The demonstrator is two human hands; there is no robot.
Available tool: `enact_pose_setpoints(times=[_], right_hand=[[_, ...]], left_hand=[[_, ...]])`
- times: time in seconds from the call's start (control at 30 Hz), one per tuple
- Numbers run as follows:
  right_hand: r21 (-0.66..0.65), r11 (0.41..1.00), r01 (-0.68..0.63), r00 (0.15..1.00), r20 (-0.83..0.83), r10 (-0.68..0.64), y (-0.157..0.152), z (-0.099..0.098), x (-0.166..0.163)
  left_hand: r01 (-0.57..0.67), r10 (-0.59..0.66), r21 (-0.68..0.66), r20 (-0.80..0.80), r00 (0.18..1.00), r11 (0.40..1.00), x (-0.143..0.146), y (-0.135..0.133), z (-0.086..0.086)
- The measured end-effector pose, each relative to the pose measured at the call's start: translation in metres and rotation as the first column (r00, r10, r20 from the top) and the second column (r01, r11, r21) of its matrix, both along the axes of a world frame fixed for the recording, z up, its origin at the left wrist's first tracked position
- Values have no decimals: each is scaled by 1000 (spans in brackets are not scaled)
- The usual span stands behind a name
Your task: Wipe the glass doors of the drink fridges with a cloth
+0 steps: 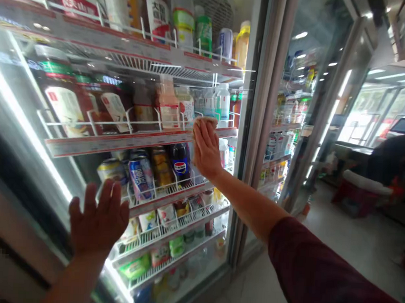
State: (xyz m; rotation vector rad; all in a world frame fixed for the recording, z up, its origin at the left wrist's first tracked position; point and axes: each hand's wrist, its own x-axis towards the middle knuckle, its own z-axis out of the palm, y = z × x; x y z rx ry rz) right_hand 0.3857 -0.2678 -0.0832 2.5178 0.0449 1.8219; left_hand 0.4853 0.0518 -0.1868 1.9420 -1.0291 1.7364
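Note:
With my right arm stretched out, my right hand (206, 149) presses a light-coloured cloth (207, 120) flat against the glass door of a drinks fridge. Part of the cloth shows above and beside the fingers; the rest is hidden under the palm. Lower on the left, my left hand (98, 220) is raised with its fingers spread and nothing in it. It is close to the glass, but I cannot tell whether it touches. Behind the door, wire-fronted shelves (120, 142) carry bottles and cans, among them a dark blue cola bottle (180, 161).
A metal door frame (259, 127) runs upright to the right of the glass. Beyond it stands another stocked fridge section (282, 129). Farther right are a red stool (352, 197) with a pale top and a person in dark clothing (390, 158). Pale floor (327, 241) lies below.

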Motion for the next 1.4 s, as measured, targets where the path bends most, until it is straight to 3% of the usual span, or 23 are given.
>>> enact_pose_setpoints(times=[0.1,0.17,0.23,0.3,0.37,0.47,0.57,0.63,0.73,0.8,0.87,0.93,1.0,1.07,1.13,1.2,1.23,1.3,1.4], right_hand=[[-211,972,-103,977,-205,59,15,-39,-5],[-325,930,-169,948,-311,64,22,-51,-7],[-307,943,-130,963,-264,47,29,-36,-4],[-197,980,-42,992,-128,17,37,-9,3],[-115,993,4,999,-40,-9,46,5,8],[-239,969,-63,991,-127,33,56,-21,3],[-419,884,-206,945,-320,69,63,-52,-5],[-399,899,-178,946,-320,46,69,-43,-3],[-250,968,-20,987,-162,-21,83,-6,9],[-199,980,27,994,-101,-48,90,2,14],[-273,962,-19,988,-151,-23,93,-14,12],[-413,901,-135,962,-271,20,90,-37,4],[-481,852,-206,935,-353,28,84,-43,-3],[-421,896,-138,950,-312,0,79,-25,-4],[-271,962,0,979,-195,-55,76,3,0],[-152,986,73,990,-105,-90,73,19,4],[-141,988,69,992,-96,-83,72,17,4],[-240,970,-22,985,-173,-21,67,-4,0],[-459,857,-233,928,-368,55,57,-35,-8]], left_hand=[[17,-17,-4,-34,999,1000,-2,0,0],[34,-35,-13,-60,998,999,-3,-1,0],[67,-70,-31,-109,992,997,-3,-1,0],[107,-114,-55,-146,983,993,-3,-1,-1],[132,-142,-68,-164,976,989,-3,-1,-1],[121,-127,-49,-160,979,991,-4,-1,-2],[79,-81,-19,-118,990,997,-5,-2,-1],[61,-62,-9,-86,994,998,-7,-2,0],[40,-40,1,-53,998,999,-10,-2,2],[32,-32,5,-37,999,999,-11,-3,3],[38,-37,9,-33,999,999,-11,-3,4],[58,-58,8,-47,997,998,-10,-3,4],[88,-88,0,-78,993,996,-9,-3,2],[113,-114,-17,-106,988,993,-7,-3,0],[126,-128,-27,-125,984,992,-6,-2,-1],[127,-130,-31,-138,982,991,-6,-2,-1],[124,-127,-28,-134,983,992,-6,-3,-1],[106,-107,-15,-106,989,994,-6,-3,-1],[76,-76,-5,-58,995,997,-7,-4,0]])
